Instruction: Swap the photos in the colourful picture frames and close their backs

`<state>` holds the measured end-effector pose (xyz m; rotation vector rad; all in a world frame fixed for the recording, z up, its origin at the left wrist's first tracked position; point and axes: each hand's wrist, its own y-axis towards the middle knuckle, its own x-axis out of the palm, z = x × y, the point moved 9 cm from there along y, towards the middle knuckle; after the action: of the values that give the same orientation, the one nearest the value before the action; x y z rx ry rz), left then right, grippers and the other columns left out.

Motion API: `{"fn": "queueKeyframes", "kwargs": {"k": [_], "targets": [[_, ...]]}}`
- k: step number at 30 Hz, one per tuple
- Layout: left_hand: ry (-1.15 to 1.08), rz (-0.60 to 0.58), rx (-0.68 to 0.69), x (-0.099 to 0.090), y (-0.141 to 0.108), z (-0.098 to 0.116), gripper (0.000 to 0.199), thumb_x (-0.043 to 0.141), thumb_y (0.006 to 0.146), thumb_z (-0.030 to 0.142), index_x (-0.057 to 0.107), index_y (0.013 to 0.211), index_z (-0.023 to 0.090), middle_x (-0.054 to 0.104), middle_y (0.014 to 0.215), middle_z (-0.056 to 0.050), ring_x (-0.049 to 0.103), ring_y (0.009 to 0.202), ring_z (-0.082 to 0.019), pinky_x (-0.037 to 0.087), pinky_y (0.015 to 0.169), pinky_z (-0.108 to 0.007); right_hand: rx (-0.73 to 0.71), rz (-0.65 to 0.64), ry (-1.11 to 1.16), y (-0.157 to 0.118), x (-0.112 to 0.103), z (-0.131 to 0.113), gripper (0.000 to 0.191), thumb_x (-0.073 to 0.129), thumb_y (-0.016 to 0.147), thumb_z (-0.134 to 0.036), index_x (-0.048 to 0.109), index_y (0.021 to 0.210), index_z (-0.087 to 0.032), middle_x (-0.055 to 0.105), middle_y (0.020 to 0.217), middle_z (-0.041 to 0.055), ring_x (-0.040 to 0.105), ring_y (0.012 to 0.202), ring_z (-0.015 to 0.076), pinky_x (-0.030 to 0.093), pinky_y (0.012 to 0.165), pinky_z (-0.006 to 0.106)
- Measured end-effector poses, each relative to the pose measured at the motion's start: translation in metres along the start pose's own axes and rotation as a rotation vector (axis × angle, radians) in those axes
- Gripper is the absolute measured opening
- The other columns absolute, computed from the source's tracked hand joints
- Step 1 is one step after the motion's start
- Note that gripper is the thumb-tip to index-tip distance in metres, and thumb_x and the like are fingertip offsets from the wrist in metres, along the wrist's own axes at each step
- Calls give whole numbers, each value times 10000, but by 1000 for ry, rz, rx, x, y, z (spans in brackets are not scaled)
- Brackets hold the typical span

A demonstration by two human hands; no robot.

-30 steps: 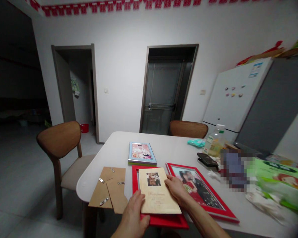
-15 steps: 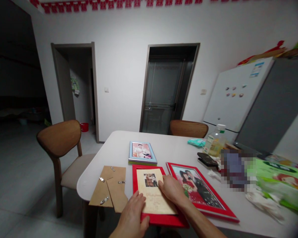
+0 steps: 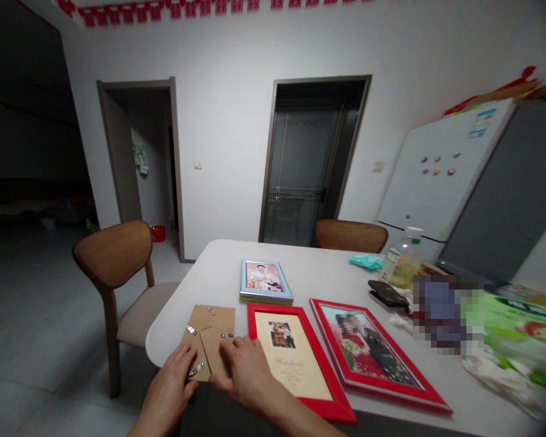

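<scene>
On the table's left part lies a brown backing board (image 3: 218, 318) with metal clips and a flap. My left hand (image 3: 170, 385) rests on its lower left edge, fingers bent over it beside a clip. My right hand (image 3: 248, 370) has its fingers and thumb on the board's lower right edge. Just right of it is a red frame (image 3: 321, 370) with a cream sheet (image 3: 295, 370) inside its border, bearing a small photo. Farther right lies a second red frame (image 3: 430, 400) with a couple's picture. A light blue frame (image 3: 266, 297) lies behind.
At the table's right are a bottle (image 3: 400, 261), a black wallet-like item (image 3: 387, 294), a teal packet (image 3: 366, 261), crumpled tissues (image 3: 495, 376) and a green package (image 3: 519, 328). Wooden chairs stand at the left (image 3: 113, 255) and behind (image 3: 351, 235).
Both hands have left the cream sheet and moved left onto the brown board. The sheet now sits within the red frame's border. The view has shifted slightly.
</scene>
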<state>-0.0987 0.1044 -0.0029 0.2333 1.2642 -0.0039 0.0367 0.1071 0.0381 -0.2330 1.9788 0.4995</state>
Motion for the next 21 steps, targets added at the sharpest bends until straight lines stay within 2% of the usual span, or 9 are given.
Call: {"fn": "queueKeyframes", "kwargs": {"k": [3, 5, 8, 11, 14, 17, 19, 21], "targets": [[-20, 24, -7, -5, 1, 2, 453, 519, 648, 101, 506, 1100, 126, 480, 1212, -109, 417, 1132, -192, 333, 953, -312, 30, 4, 34, 7, 13, -6, 415, 606, 551, -340, 558, 931, -180, 525, 926, 89, 465, 866, 234, 371, 740, 341], [-51, 60, 4, -12, 1, 8, 429, 545, 654, 129, 520, 1081, 152, 510, 1183, -98, 449, 1104, -203, 369, 926, -325, 46, 40, 128, 8, 8, -1, 464, 587, 550, -245, 533, 1006, -180, 510, 957, 88, 459, 896, 218, 379, 755, 313], [-109, 113, 88, -22, 1, 34, 412, 590, 653, 181, 535, 1061, 176, 526, 1165, -96, 475, 1077, -220, 396, 905, -342, 35, 109, 233, -2, -20, 12, 538, 578, 541, -199, 504, 1074, -178, 499, 997, 88, 449, 932, 214, 367, 811, 318], [-141, 120, 188, -26, 1, 77, 451, 638, 619, 181, 537, 1058, 162, 515, 1173, -116, 462, 1088, -237, 385, 918, -349, 20, 149, 256, -26, -54, 31, 489, 526, 556, -153, 527, 1043, -198, 500, 1004, 75, 445, 956, 210, 344, 855, 340], [-162, 18, 256, -16, 1, 124, 479, 651, 612, 183, 524, 1073, 154, 503, 1186, -121, 449, 1098, -241, 381, 922, -351, 90, 128, 246, -55, -75, 62, 471, 472, 566, -139, 534, 1029, -201, 500, 1018, 69, 455, 966, 198, 347, 866, 334], [-175, -91, 302, -1, 0, 162, 444, 638, 630, 196, 530, 1059, 157, 490, 1202, -111, 440, 1106, -236, 375, 923, -338, 175, 107, 192, -79, -84, 94, 458, 458, 571, -162, 541, 1020, -202, 510, 1011, 70, 462, 967, 206, 345, 872, 346], [-190, -135, 317, 9, 0, 176, 404, 619, 649, 205, 535, 1042, 165, 492, 1201, -98, 442, 1102, -230, 371, 922, -330, 212, 98, 162, -87, -85, 109, 432, 461, 577, -186, 556, 998, -196, 517, 1004, 75, 460, 971, 215, 344, 873, 352], [-200, -154, 322, 16, 1, 181, 374, 602, 665, 212, 536, 1031, 167, 491, 1202, -90, 438, 1103, -227, 358, 928, -326, 237, 96, 139, -90, -82, 120, 404, 464, 576, -199, 576, 964, -182, 523, 991, 80, 462, 967, 220, 345, 870, 350]]}}
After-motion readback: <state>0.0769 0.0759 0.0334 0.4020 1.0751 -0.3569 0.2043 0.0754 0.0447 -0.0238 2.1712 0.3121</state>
